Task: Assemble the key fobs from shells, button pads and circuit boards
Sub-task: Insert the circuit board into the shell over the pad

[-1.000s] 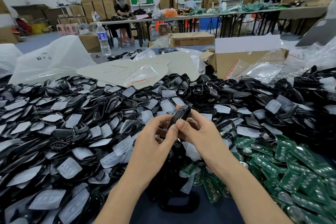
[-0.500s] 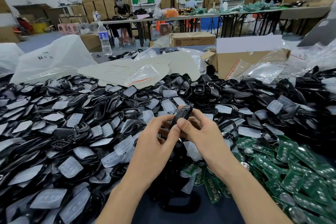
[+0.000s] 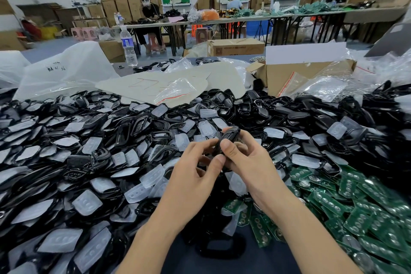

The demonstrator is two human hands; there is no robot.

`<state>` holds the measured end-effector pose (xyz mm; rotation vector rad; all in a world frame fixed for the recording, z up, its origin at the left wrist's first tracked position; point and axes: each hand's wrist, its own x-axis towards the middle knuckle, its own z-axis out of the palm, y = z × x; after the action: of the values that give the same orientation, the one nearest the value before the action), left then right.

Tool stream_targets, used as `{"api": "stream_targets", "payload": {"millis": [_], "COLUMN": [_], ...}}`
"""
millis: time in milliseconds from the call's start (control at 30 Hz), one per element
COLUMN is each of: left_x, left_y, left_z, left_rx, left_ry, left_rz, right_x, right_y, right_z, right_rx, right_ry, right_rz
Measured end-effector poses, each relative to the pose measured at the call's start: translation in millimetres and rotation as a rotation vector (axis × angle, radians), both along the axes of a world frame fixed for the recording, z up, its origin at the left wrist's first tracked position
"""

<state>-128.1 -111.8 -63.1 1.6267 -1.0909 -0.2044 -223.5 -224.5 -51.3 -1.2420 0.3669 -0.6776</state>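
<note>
Both hands hold one black key fob (image 3: 229, 137) above the middle of the table. My left hand (image 3: 195, 176) pinches its lower end with thumb and fingers. My right hand (image 3: 249, 162) grips its side, thumb pressed on the shell. Around them lies a big heap of black shells (image 3: 138, 124) mixed with translucent white button pads (image 3: 153, 176). Green circuit boards (image 3: 355, 202) are piled at the lower right. What sits inside the fob is hidden by my fingers.
An open cardboard box (image 3: 289, 75) and clear plastic bags (image 3: 322, 89) stand behind the heap at right. A grey sheet (image 3: 155, 84), a white bag (image 3: 66, 69) and a water bottle (image 3: 128, 46) lie at the back left. Other people work at far tables.
Both hands stay on the fob; my right thumb has shifted slightly along the shell while the fob stays nearly in place.
</note>
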Motion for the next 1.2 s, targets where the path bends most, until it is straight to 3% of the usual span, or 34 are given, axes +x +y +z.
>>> {"api": "stream_targets", "payload": {"millis": [333, 867, 1200], "left_x": [2, 1, 6], "left_y": [-2, 2, 4], "left_z": [-4, 0, 0], "left_rx": [-0.077, -0.141, -0.164], "left_ry": [-0.273, -0.548, -0.623], "left_rz": [0.165, 0.225, 0.214], "right_x": [-1, 3, 0], "right_y": [-2, 7, 8], "right_z": [5, 9, 12], "right_rx": [0.358, 0.55, 0.563], "right_ry": [-0.127, -0.036, -0.011], "right_rz": [0.075, 0.125, 0.134]}}
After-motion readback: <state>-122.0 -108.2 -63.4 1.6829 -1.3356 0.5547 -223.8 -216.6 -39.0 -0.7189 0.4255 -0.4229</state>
